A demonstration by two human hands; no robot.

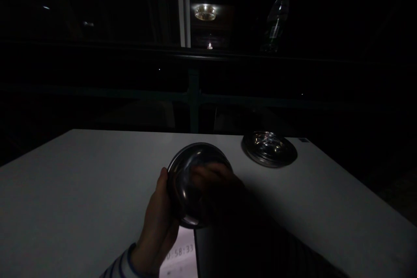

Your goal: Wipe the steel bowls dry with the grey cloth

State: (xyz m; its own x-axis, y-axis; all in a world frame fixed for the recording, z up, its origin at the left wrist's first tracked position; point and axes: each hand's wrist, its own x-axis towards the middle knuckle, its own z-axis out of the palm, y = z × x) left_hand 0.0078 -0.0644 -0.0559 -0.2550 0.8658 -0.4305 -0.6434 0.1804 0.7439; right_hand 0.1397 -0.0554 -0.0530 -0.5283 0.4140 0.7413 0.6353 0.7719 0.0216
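A shiny metal bowl (186, 191) is held over the table, tilted so that its round inside faces me. My left hand (158, 210) grips its left rim, with the thumb at the edge and the fingers behind. My right hand (216, 182) reaches across the bowl from the right, in deep shadow. Its fingers look bent and pressed together against the inside of the bowl. They are slightly blurred, and whatever they may hold is hidden.
Stacked metal dishes (269, 150) stand at the table's back right. A lit phone screen (180, 255) showing a timer lies below the bowl. Beyond the white table (97, 182), a plastic bottle (276, 19) stands on a dark ledge by a window.
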